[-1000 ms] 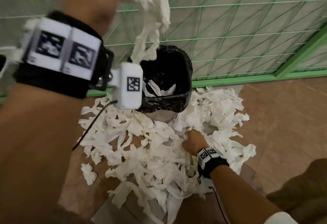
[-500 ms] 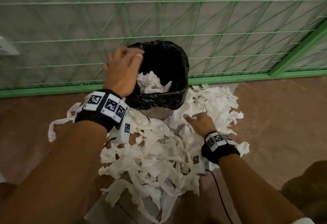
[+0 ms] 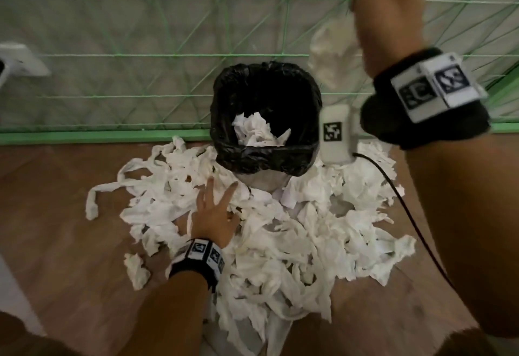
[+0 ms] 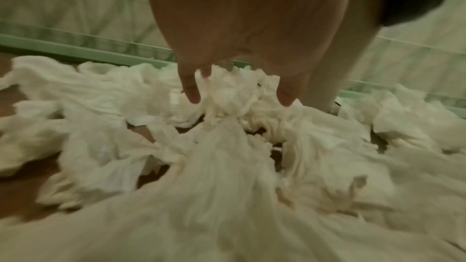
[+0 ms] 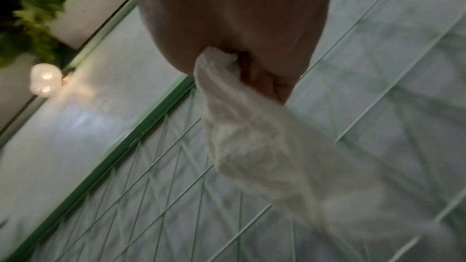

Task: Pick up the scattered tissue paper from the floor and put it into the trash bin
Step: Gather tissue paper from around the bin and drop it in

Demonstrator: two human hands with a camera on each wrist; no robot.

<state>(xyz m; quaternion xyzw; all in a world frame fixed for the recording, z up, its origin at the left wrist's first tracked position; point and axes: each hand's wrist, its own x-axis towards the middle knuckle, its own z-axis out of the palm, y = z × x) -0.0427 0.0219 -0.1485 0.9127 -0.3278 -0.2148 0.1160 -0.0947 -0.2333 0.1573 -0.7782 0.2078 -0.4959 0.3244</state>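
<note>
The tissue pile (image 3: 280,232) covers the brown floor (image 3: 56,229) in front of the trash bin (image 3: 265,119), reaching from the near edge of the head view up to the bin's base and around both its sides. A separate crumpled scrap (image 3: 136,270) lies on the floor just left of the pile.

Left hand (image 3: 213,209): grip spread, fingers straight and splayed, palm down on the pile just in front of the bin. In the left wrist view the fingertips (image 4: 193,95) touch bunched tissue; nothing is pinched.

Right hand (image 3: 387,12): raised high, to the right of the bin and above it. Grip pressed together, curled round a hanging tissue strip (image 5: 252,136). The strip trails down from the fist, clear of the floor.

The bin carries a black liner (image 3: 238,156); crumpled tissue (image 3: 257,130) lies inside. Behind the bin stands a green wire fence (image 3: 140,55).
</note>
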